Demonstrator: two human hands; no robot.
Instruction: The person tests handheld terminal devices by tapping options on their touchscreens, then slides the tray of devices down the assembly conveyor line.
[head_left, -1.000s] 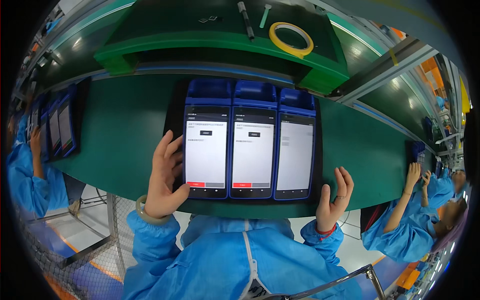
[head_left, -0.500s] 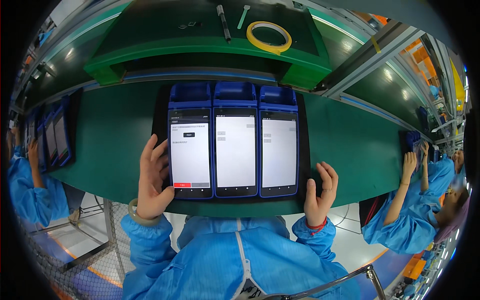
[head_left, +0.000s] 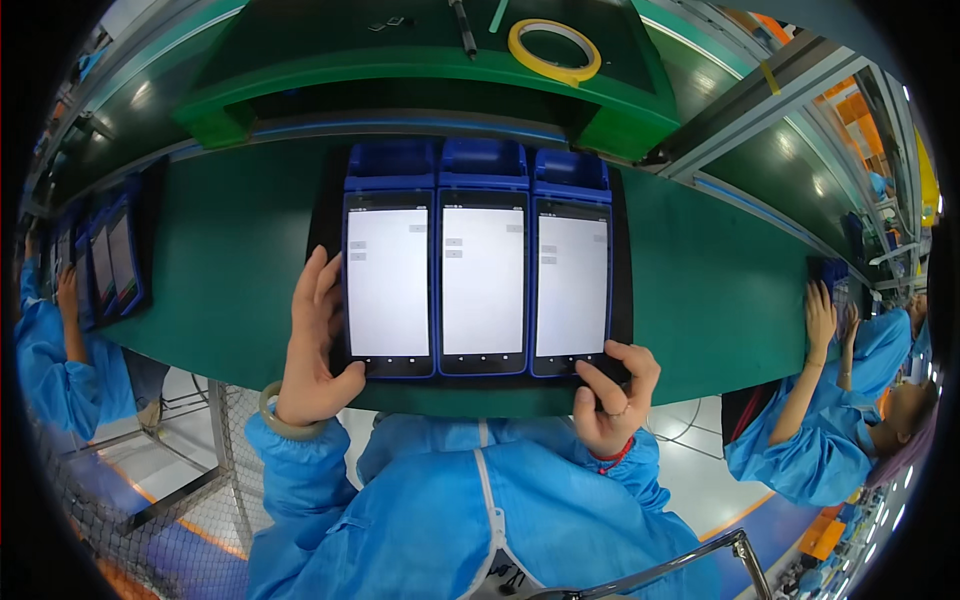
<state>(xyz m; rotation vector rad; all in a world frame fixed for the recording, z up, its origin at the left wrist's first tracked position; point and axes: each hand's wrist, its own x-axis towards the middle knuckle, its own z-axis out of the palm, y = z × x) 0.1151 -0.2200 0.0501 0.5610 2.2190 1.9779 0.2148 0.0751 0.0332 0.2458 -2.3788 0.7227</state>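
Three blue handheld payment terminals lie side by side on a black mat [head_left: 326, 215]: a left terminal [head_left: 389, 300], a middle terminal [head_left: 484, 300] and a right terminal [head_left: 572, 300]. Each has a lit, mostly white screen with small grey buttons. My left hand [head_left: 318, 350] is open beside the left terminal, fingers along its left side and thumb by its lower left corner. At the lower edge of the right terminal is my right hand [head_left: 612, 405], its fingers apart and partly bent, with fingertips at the bottom of that terminal. Neither hand grips anything.
Under the mat is a green worktop [head_left: 710, 270]. Behind it a green raised shelf [head_left: 400, 82] bears a yellow tape roll [head_left: 585, 72] and a black pen [head_left: 464, 28]. Co-workers in blue handle similar terminals at left [head_left: 112, 260] and right [head_left: 838, 280].
My right hand has moved left, from beside the mat to the lower edge of the right terminal. The left terminal's screen lost its red and black buttons and now resembles the other two.
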